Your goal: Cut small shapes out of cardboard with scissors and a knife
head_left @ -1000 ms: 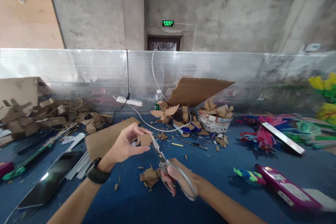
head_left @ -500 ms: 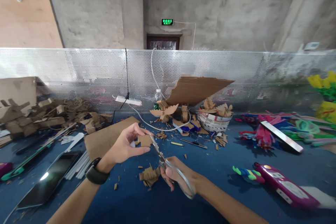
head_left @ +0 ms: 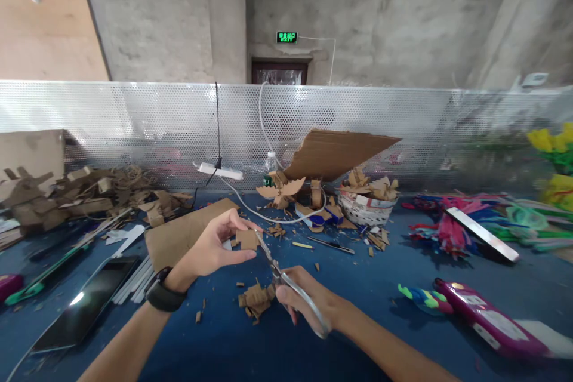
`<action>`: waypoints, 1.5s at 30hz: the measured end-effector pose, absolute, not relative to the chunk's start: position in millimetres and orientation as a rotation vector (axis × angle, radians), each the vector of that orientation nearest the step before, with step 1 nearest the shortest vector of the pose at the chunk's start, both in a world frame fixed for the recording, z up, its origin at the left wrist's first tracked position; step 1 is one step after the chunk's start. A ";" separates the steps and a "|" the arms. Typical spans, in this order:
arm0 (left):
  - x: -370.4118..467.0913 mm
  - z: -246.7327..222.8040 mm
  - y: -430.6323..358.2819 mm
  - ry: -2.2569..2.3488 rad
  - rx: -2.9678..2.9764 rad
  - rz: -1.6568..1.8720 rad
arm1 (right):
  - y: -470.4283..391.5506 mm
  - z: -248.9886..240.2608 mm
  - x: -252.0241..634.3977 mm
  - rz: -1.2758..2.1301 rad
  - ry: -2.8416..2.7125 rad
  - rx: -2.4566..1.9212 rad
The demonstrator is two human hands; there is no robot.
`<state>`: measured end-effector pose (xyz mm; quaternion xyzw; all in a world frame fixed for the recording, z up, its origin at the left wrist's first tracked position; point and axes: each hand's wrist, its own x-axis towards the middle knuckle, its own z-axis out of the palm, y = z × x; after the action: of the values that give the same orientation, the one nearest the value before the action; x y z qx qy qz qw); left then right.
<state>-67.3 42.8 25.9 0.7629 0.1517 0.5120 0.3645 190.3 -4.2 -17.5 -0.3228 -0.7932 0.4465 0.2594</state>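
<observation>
brown and small, the cardboard piece point(head_left: 249, 240) sits in a narrow pinch between the fingers point(head_left: 240, 256) of the left hand point(head_left: 209, 250), thumb underneath, held up over the bench point(head_left: 219, 349). the right hand point(head_left: 314, 286) has its fingers curled round the handles of the scissors point(head_left: 276, 268), whose blades reach the edge of the piece just beside the left fingertips; whether that edge lies between the blades is too small to tell.

trimming at such an edge probably goes best with the left thumb kept off the blade line, short bites taken deep in the blades, and the piece turned rather than the right wrist; thick board may crush if only the tips bite.

the scissors' long axis slants from the right fingers up and leftward, tips pointing away toward the left fingers. the piece shows 1 flat face, its free edge toward the blades; the left fingers cover part of it, so its long axis cannot be told.

a heap of scraps point(head_left: 256, 301) lies just left of the right fingers, and a cardboard sheet point(head_left: 176, 236) beyond the left ones.
</observation>
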 end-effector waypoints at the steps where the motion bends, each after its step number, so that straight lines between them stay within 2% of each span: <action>1: -67.4 26.0 42.8 0.397 1.965 1.319 | -4.3 -17.2 190.1 1.211 -2.157 -0.889; 14: -67.1 27.5 41.8 0.394 1.963 1.320 | -7.0 -14.2 185.9 1.075 -2.241 -1.022; 25: -70.8 27.7 43.1 0.362 1.971 1.231 | 4.5 -14.4 193.9 1.215 -2.263 -0.653; 33: -71.5 34.1 38.7 0.380 1.933 1.158 | -10.0 -7.1 194.2 1.211 -2.176 -0.949; 45: -72.8 32.0 41.1 0.373 1.939 1.175 | -2.1 -10.0 191.1 1.202 -2.245 -1.142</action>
<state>-72.8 41.1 32.0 0.7700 0.1480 0.4665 0.4095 191.1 -2.1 -10.0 -0.4028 -0.7921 0.4240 0.1746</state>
